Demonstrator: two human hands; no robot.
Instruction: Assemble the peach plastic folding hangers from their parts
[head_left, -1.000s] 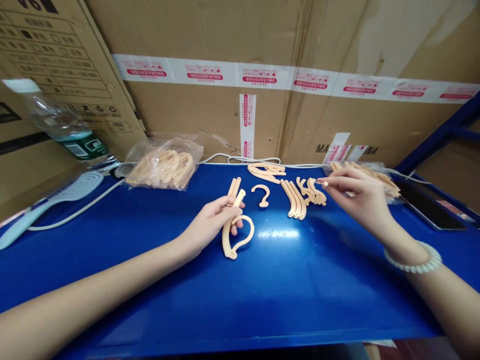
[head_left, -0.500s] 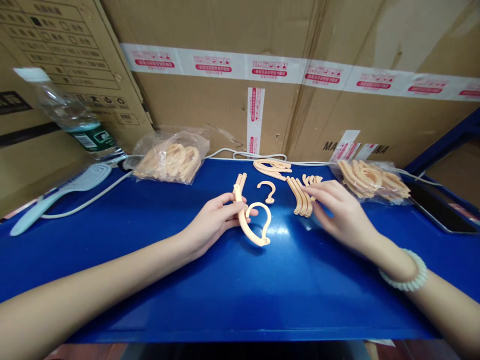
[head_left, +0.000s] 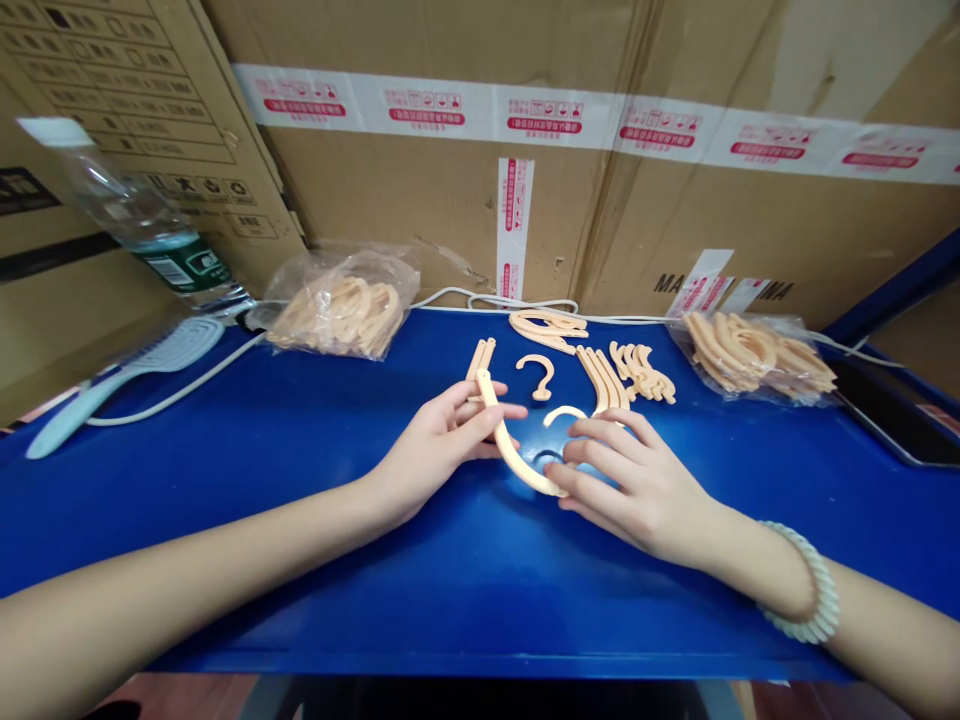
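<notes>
My left hand (head_left: pixel 442 435) pinches the upper part of a curved beige hanger arm (head_left: pixel 511 452) and holds it above the blue table. At the arm's lower end, my right hand (head_left: pixel 637 475) has its fingers closed round the joint with a beige hook (head_left: pixel 564 413); the fingers cover most of the hook. A loose hook (head_left: pixel 536 375) lies just beyond the hands. Several loose hanger arms (head_left: pixel 602 375) lie side by side behind my right hand, partly hidden by it. Two straight-looking pieces (head_left: pixel 481 358) are behind my left hand.
Several small curved pieces (head_left: pixel 643 372) and a pile of larger beige parts (head_left: pixel 547 328) lie further back. Plastic bags of parts stand left (head_left: pixel 341 305) and right (head_left: pixel 757 355). A hairbrush (head_left: pixel 150 365), water bottle (head_left: pixel 142 220), phone (head_left: pixel 900 420) and white cable (head_left: pixel 487 297) are around, before cardboard boxes (head_left: pixel 420 190).
My right hand has moved from the loose arms toward the left and closed on the joint of the held piece. The held piece has shifted slightly right. The camera view has shifted slightly.
</notes>
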